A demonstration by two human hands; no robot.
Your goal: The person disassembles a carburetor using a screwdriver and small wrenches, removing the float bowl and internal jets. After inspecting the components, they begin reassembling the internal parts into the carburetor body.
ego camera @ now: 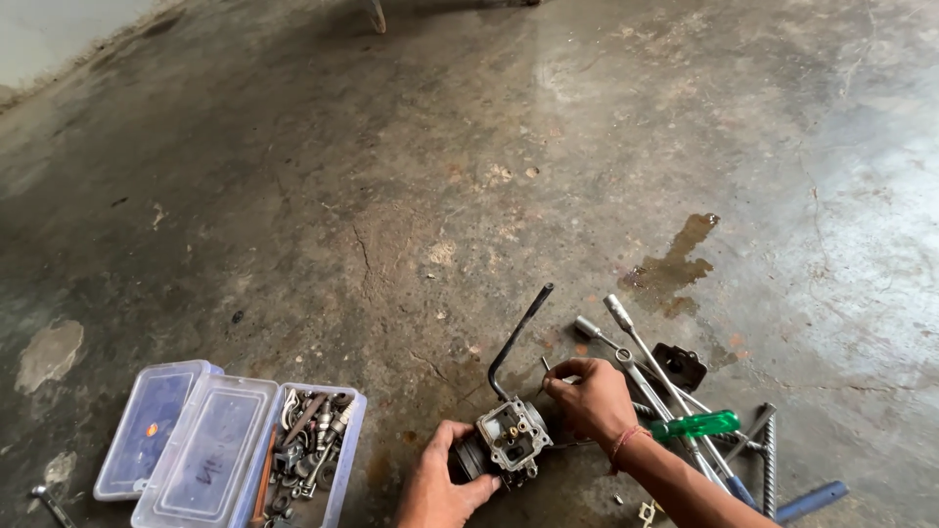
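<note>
Carburetor on the floor, open face up, steadied by left hand gripping its side; right hand pinching a small tool, beside scattered wrenches.

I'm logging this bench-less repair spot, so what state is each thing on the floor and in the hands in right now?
Carburetor: open side up, bowl off, resting on the floor.
Left hand: gripping the carburetor's side.
Right hand: pinching a thin tool above the carburetor.
Black hose: attached, sticking up.
Plastic parts box: open, filled with small metal parts.
Box lid: lying flat beside it.
Green-handled screwdriver: lying on the tool pile.
Concrete floor: stained, with a wet patch.
</note>
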